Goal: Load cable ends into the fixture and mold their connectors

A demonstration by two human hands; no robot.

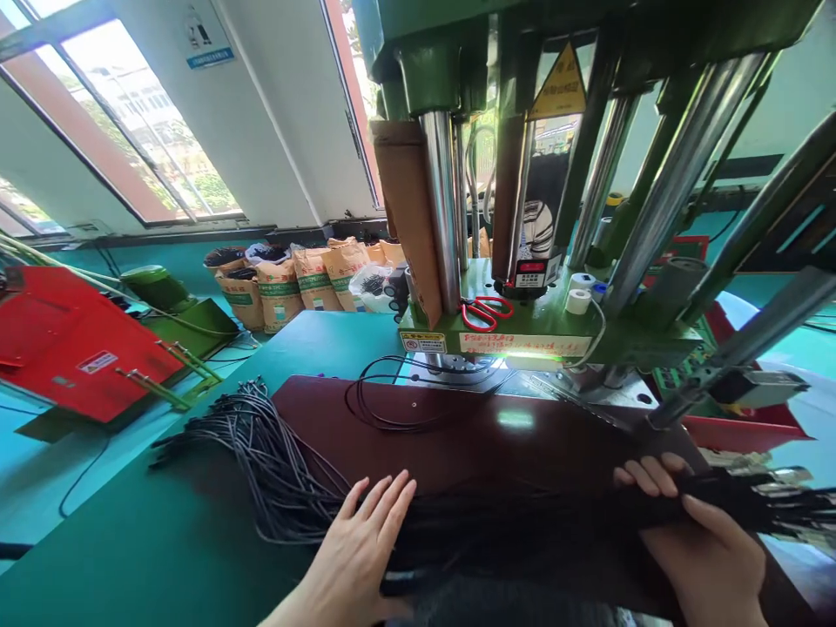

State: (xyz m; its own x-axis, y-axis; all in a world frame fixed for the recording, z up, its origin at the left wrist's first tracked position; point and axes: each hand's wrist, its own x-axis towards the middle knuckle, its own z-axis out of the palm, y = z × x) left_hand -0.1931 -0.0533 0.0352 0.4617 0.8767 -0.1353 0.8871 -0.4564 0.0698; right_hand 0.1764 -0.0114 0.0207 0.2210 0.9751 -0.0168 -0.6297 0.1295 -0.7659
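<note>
A thick bundle of black cables lies across a dark red mat on the green bench. My left hand rests flat on the bundle's left part, fingers stretched out and together. My right hand is wrapped round the bundle's right part, thumb over the top, fingers curled behind. The cable ends fan out to the left over the bench. A single loose black cable loops on the mat further back.
A green press machine with chrome columns stands right behind the mat, red scissors and tape rolls on its base. Brown sacks line the window wall. A red machine cover sits at left.
</note>
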